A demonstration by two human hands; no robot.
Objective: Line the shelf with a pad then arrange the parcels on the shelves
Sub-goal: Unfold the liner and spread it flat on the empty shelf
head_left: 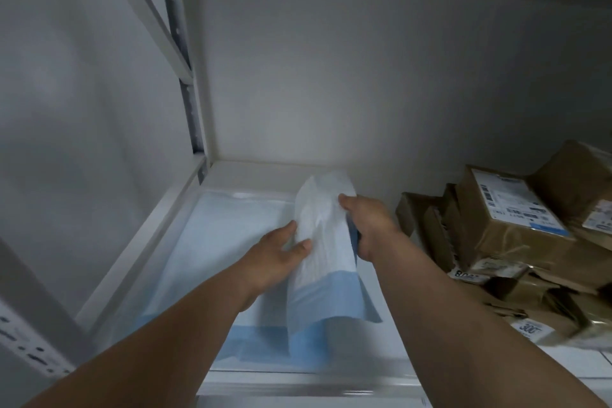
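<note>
2 hands on 1 blue-white pad: left hand flat, fingers straight against its side; right hand grips its folded edge. Brown parcels right of right hand.

Dim white wall, grey upright
</note>
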